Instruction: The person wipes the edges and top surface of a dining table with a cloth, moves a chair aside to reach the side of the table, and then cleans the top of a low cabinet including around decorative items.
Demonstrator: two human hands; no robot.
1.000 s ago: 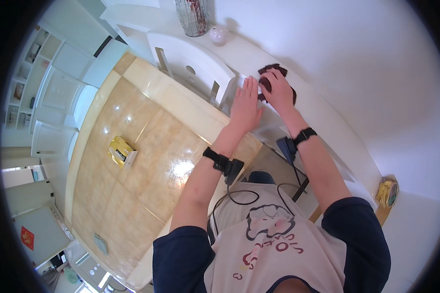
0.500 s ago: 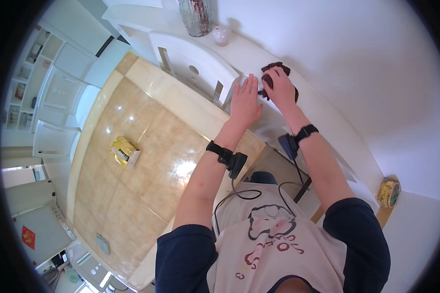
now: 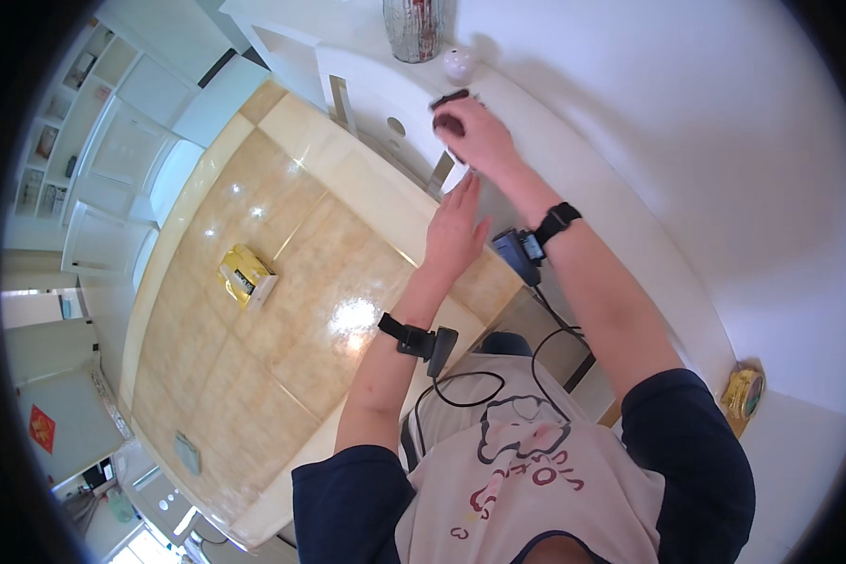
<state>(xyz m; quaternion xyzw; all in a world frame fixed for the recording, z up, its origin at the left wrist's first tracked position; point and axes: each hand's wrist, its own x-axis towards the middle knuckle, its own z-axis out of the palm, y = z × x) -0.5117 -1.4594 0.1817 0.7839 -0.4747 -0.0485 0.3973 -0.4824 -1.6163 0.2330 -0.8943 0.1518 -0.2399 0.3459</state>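
A crumpled dark brown cloth (image 3: 449,124) is bunched under the fingers of my right hand (image 3: 484,141), which presses it on the white chair back (image 3: 376,103) near the ledge. My left hand (image 3: 454,230) is open, its fingers stretched out together and the thumb apart. Its fingertips reach the near end of that chair back, just below the cloth. The right palm hides part of the cloth. Each wrist wears a black strap with a small dark device and a cable.
A white ledge (image 3: 592,179) runs along the wall, bearing a glass vase (image 3: 414,33) and a small pink round ornament (image 3: 459,64). On the tan table (image 3: 320,254) lie a yellow packet (image 3: 244,275) and a folded grey-green cloth (image 3: 187,453). A gold item (image 3: 744,390) sits at right.
My right hand has moved the brown cloth left and away from me, from the ledge side toward the chair back. My left hand has drawn back a little toward me.
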